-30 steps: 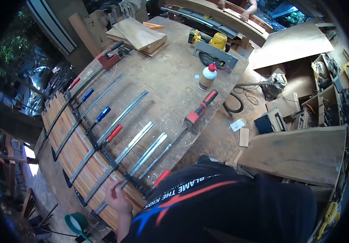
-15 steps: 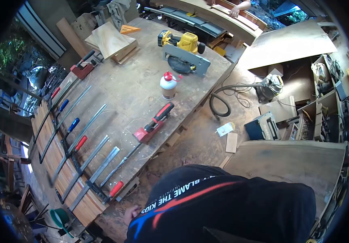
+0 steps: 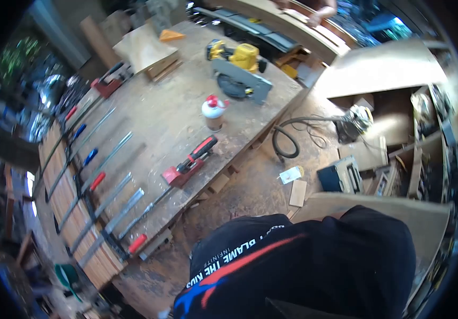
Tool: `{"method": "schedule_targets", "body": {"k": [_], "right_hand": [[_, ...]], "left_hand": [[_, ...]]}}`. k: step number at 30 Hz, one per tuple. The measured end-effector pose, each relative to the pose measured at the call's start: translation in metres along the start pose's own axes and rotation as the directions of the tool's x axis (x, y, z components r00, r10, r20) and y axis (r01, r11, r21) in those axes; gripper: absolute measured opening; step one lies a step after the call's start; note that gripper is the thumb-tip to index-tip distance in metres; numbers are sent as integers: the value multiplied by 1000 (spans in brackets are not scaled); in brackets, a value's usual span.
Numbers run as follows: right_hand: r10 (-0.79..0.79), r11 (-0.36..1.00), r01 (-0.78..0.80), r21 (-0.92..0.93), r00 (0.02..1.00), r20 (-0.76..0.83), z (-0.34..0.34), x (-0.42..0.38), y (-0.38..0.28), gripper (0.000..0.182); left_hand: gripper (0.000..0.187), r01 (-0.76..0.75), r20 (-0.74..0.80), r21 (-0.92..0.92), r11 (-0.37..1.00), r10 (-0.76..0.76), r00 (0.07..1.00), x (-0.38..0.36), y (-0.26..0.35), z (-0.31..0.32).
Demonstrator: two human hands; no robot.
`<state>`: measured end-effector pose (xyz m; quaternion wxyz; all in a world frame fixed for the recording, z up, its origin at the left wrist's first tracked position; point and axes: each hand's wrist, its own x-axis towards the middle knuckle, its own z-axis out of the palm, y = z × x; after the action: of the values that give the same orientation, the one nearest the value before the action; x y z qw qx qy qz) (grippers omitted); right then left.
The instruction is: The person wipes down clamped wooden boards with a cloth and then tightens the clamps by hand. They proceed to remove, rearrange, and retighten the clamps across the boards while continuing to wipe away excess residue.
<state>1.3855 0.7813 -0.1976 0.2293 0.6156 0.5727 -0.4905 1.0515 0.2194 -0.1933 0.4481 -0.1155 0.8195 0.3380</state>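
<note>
Wooden slats (image 3: 75,212) lie edge to edge along the worktop's (image 3: 176,117) 8 o'clock rim, squeezed together by a row of steel bar clamps (image 3: 101,196) whose bars reach inward across the top; red and blue handles stick out between them, so the pressure appears to be spread along the whole panel. A loose red quick clamp (image 3: 189,161) lies near the middle, with the glue bottle (image 3: 213,112) standing upright just beyond it toward 12 o'clock and the yellow circular saw (image 3: 239,66) further on, set apart from the clamped work.

Neither hand of the person shows now; the black shirt (image 3: 303,266) fills the 6 o'clock part of the view, so I cannot tell whether they are open or closed.

Half a second earlier a hand showed at the panel's near end, and a second ago it was touching a clamp bar there. Since then the view has swung away, and a co-worker's hand (image 3: 322,11) remains at the far bench at 12 o'clock.
</note>
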Motion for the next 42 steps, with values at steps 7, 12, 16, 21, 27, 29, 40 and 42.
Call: {"method": "schedule_targets", "body": {"k": [7, 12, 16, 21, 27, 29, 40, 42], "right_hand": [[2, 1000, -1, -23, 999, 54, -41, 21, -13, 49], [35, 999, -36, 29, 999, 29, -58, 9, -19, 50], [11, 998, -17, 66, 996, 88, -41, -7, -53, 50], [-43, 998, 19, 64, 916, 398, 55, -55, -151, 50], [-50, 803, 388, -452, 800, 598, 127, -154, -345, 46], [-369, 810, 577, -104, 640, 673, 127, -154, -371, 57], [-712, 582, 728, -362, 672, 204, 127, -262, -426, 68], [-690, 593, 691, -413, 701, 183, 122, -252, -407, 67]], "left_hand": [[54, 115, -7, -117, 986, -117, 993, -49, -33, 13], [58, 189, 112, -261, 947, -165, 980, -55, -20, 17], [62, 371, 503, -688, 623, 41, 863, -77, 75, -39], [83, -258, 245, -842, 474, 762, 600, -105, 274, -195], [83, -751, 218, -463, 471, 882, 418, -11, 372, -304], [67, -847, 257, -219, 484, 866, 428, 26, 427, -303], [59, -557, 259, 829, 49, 849, 460, 225, 587, -216], [60, -585, 262, 799, 136, 798, 543, 219, 601, -213]]}}
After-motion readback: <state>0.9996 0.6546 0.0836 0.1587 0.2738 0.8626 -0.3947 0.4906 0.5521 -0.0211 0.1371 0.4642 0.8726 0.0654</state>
